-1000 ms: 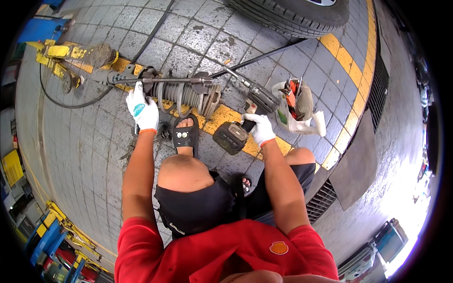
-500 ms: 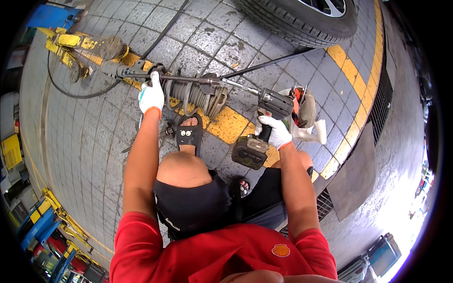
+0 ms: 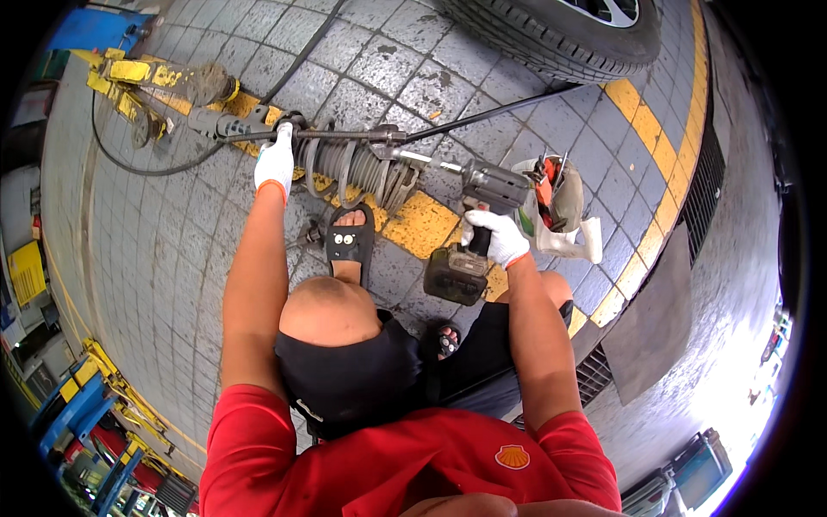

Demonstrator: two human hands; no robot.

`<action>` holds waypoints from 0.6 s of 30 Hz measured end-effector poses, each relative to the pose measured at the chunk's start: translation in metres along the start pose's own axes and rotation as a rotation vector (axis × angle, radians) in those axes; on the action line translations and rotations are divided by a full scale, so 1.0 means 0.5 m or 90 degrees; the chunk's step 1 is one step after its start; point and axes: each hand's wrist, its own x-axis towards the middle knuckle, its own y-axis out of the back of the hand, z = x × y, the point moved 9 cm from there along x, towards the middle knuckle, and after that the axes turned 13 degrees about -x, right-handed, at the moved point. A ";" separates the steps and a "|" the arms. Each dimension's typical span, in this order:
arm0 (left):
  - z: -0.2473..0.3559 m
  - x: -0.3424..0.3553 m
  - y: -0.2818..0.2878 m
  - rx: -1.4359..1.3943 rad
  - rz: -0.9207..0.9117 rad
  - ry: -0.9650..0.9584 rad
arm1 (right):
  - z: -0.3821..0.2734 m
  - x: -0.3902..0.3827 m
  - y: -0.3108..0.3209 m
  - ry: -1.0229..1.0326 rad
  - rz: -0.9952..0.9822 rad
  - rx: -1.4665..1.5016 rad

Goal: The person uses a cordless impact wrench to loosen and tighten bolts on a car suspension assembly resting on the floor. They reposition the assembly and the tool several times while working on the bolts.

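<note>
A strut with its coil spring (image 3: 345, 177) and ribbed dust boot lies across the floor before me. Along its far side runs the threaded rod of a spring compressor (image 3: 340, 135). My left hand (image 3: 276, 159), in a white glove, is closed around the compressor's left end, its fingers partly hidden. My right hand (image 3: 500, 235), also gloved, grips the handle of a cordless impact wrench (image 3: 495, 187). From its nose a long silver socket extension (image 3: 426, 161) points left, its tip just below the rod's right end. Whether they touch, I cannot tell.
A wheel with its tyre (image 3: 551, 39) lies at the far side. A cut-open white container (image 3: 568, 198) of tools stands right of the wrench. A yellow lift arm (image 3: 159, 82) is at far left; a black hose (image 3: 301, 56) crosses the tiled floor. My sandalled foot (image 3: 349, 237) is beside the spring.
The wrench has shifted slightly left, and its extension, earlier in line with the compressor rod's end, now sits below it. The rod has tilted a little; my left hand keeps its hold.
</note>
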 end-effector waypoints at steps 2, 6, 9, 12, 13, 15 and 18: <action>-0.002 -0.007 0.001 -0.012 0.020 0.007 | -0.012 0.004 0.001 -0.019 -0.002 0.101; -0.013 0.008 -0.003 -0.053 -0.004 0.007 | -0.023 0.015 -0.003 -0.001 -0.006 0.149; -0.006 0.013 -0.005 -0.050 -0.004 -0.003 | -0.029 0.019 -0.006 0.007 -0.015 0.123; -0.002 -0.001 -0.006 -0.061 -0.002 -0.007 | -0.011 0.024 0.003 -0.027 0.002 0.092; 0.001 -0.005 -0.004 -0.071 -0.001 -0.008 | -0.006 0.027 0.001 -0.044 0.009 0.085; 0.007 -0.013 -0.010 -0.076 -0.014 -0.001 | -0.009 0.021 -0.009 -0.053 -0.029 0.105; -0.001 0.002 -0.015 -0.092 -0.018 -0.006 | 0.001 0.014 -0.011 -0.085 -0.067 0.109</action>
